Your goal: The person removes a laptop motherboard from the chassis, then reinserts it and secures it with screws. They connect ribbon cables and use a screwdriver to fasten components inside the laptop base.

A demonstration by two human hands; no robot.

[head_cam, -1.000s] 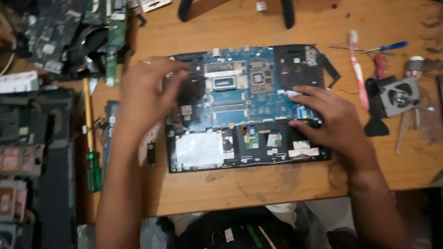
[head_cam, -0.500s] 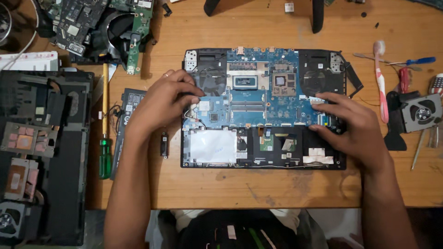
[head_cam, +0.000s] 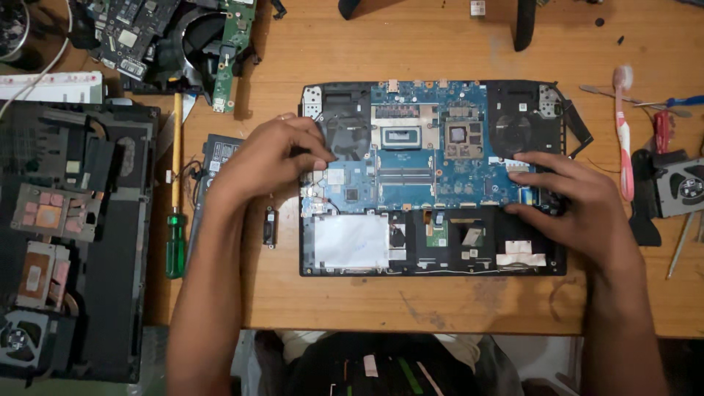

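An opened black laptop base [head_cam: 433, 265] lies on the wooden table, its blue motherboard [head_cam: 414, 172] exposed. My left hand [head_cam: 271, 158] rests on the board's left edge, fingertips pinched near the left fan bay. My right hand [head_cam: 576, 202] presses flat on the board's right side, fingers spread over a connector area below the right fan bay [head_cam: 513, 128]. Neither hand carries a tool. A white pad [head_cam: 352, 240] sits in the lower left of the base.
A green-handled screwdriver [head_cam: 174, 220] lies left of my left arm. Another dismantled laptop chassis [head_cam: 70, 242] fills the far left. Loose circuit boards and a fan [head_cam: 183, 37] sit top left. A toothbrush [head_cam: 625, 132], tools and a loose fan [head_cam: 678, 187] lie right.
The view has shifted so the laptop sits lower and more central. Both hands stay on the board; the left hand's fingertips have moved slightly along the left edge.
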